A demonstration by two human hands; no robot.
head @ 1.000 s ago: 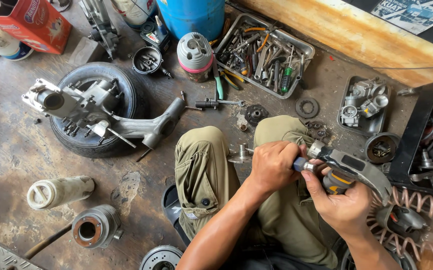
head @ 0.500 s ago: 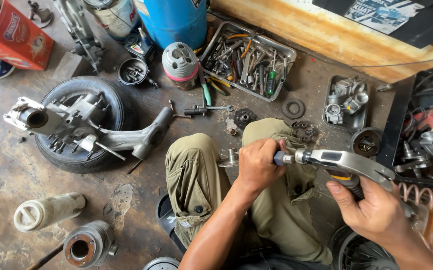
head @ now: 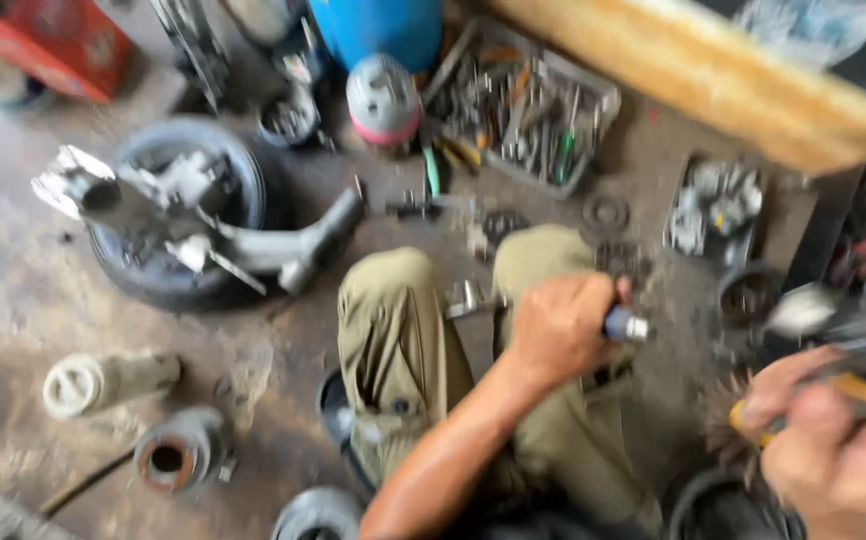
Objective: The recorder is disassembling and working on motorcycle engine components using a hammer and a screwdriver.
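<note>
The whole scene is smeared by motion, worst around the right hand point(head: 833, 450), which is cut off by the bottom and right edges, so the grey and yellow tool point(head: 853, 375) it grips cannot be made out. The left hand point(head: 563, 330) wraps a blue-tipped handle point(head: 625, 324), hiding all but its end. Beyond the hands, the contents of the tool tray point(head: 523, 105) blur together, and the blue cylinder point(head: 378, 28) and red box point(head: 43, 45) run off the top edge.
</note>
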